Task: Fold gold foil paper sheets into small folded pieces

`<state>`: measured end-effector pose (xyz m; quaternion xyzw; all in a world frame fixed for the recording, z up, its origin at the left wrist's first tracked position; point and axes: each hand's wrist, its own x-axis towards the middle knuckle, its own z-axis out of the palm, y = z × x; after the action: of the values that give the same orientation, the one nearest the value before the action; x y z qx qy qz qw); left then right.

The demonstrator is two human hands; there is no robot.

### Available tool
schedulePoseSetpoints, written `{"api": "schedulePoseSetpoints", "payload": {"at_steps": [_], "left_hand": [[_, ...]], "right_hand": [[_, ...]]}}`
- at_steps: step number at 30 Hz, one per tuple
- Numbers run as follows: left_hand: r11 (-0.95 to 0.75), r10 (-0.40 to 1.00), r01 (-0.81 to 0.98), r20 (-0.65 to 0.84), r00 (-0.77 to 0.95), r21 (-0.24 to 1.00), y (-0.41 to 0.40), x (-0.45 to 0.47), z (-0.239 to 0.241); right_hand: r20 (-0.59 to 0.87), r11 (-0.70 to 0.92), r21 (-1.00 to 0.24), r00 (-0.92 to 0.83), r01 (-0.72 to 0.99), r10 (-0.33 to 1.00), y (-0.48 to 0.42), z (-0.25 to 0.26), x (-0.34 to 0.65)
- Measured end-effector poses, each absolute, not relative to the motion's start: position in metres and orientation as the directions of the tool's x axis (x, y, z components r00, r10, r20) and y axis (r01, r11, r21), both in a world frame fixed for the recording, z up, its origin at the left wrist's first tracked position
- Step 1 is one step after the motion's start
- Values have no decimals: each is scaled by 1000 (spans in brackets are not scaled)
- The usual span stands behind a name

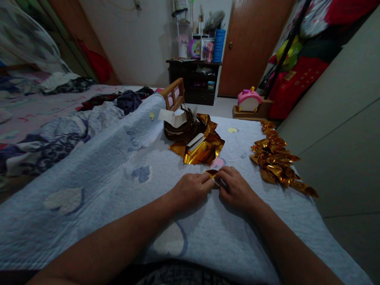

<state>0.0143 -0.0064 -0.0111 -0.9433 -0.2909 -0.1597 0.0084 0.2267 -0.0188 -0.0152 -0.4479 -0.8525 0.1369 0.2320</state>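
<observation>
My left hand (191, 190) and my right hand (236, 188) meet on the pale blue quilt (118, 166), both pinching one small piece of gold foil paper (212, 173) between their fingertips. Most of that paper is hidden under my fingers. Just beyond my hands lies a loose stack of flat gold foil sheets (200, 148). Off to the right of my right hand runs a row of several folded gold foil pieces (276, 160).
A dark coiled bundle with white paper (179, 124) sits behind the foil sheets. Crumpled blankets and clothes (59, 130) cover the bed's left side. A grey wall panel (341, 118) borders the right edge. Across the room are a dark shelf (194, 81), a door and a pink toy (249, 99).
</observation>
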Motion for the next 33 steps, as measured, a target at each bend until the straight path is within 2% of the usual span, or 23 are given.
{"api": "schedulePoseSetpoints", "payload": {"at_steps": [6,15,25,33], "left_hand": [[-817,564,572,305,768,70,-6,17,-8],[-765,626,641,311,715,67,-1,16,-13],[-796,602,583,325,729,166,5,10,-11],[-765,643,618,268,717,182,7,7,-12]], "right_hand": [[313,575,-418,-482,704,818,-12,-21,224],[410,667,-434,-526,606,745,-14,-17,220],[381,560,-490,-413,668,827,-13,-21,221],[344,563,-474,-446,677,826,-11,-26,224]]}}
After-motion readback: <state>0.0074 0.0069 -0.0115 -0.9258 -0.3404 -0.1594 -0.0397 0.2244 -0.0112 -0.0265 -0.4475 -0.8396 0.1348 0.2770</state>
